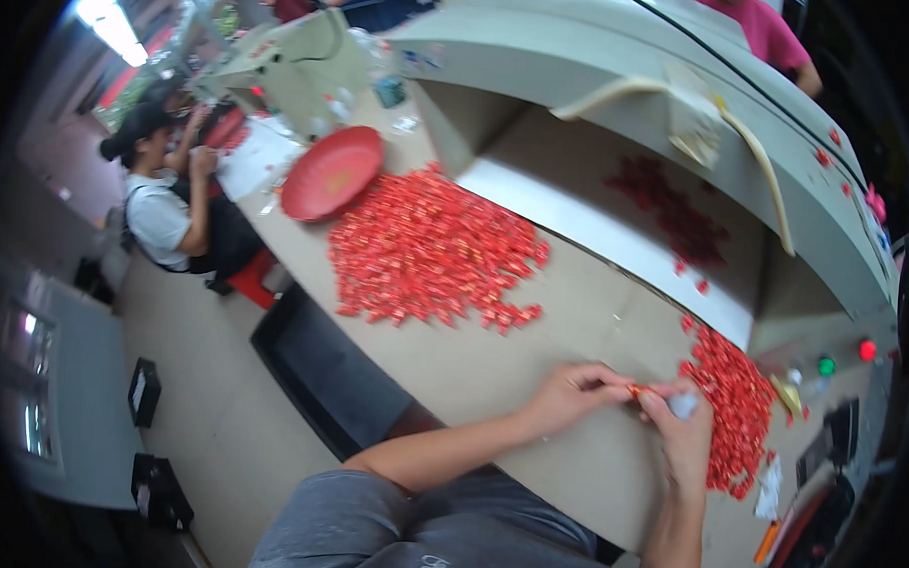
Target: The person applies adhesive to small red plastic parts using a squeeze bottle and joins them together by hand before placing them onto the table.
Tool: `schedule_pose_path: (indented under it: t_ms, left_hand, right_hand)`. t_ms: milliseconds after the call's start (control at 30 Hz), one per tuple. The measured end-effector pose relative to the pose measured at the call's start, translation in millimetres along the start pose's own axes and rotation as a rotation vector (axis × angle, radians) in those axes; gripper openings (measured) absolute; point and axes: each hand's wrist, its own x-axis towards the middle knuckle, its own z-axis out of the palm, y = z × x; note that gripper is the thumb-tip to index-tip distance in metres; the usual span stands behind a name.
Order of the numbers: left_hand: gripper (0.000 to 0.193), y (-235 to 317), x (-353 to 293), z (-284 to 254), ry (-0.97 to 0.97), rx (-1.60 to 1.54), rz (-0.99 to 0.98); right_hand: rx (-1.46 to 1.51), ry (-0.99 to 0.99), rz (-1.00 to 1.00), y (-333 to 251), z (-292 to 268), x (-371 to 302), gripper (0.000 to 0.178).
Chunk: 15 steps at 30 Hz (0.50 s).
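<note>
My left hand (574, 396) is closed in a pinch on a small red piece (636, 391) with a yellowish spot. From the other side my right hand (684, 437) pinches the same piece, so the fingertips of both hands almost meet. Something whitish (683, 404) shows at the fingers of my right hand; what it is I cannot make out. Both hands are over the beige tabletop (569, 458). Just beyond and beside my right hand spreads a pile of small red pieces (740, 414). A larger pile of similar pieces (426, 248) lies to the far left.
A red round bowl (333, 175) sits beyond the larger pile. The grey machine housing (622, 80) has an open bay with more red pieces (672, 207). A black tray (321, 370) lies along the table's left edge. An orange-handled tool (767, 542) lies at right. Another person (167, 204) sits far left.
</note>
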Motion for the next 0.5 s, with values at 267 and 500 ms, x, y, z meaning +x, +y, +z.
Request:
schedule_pose_path:
  t_ms: [267, 500]
  left_hand:
    - [0.018, 4.9, -5.3, -2.3, 0.008, 0.009, -0.015]
    - [0.018, 3.5, -0.9, -4.5, 0.002, 0.038, -0.002]
  right_hand:
    - [0.029, -0.052, 0.036, 2.7, 3.9, 0.8, 0.010]
    - [0.040, -0.044, 0.029, 3.4, 4.6, 4.4, 0.009]
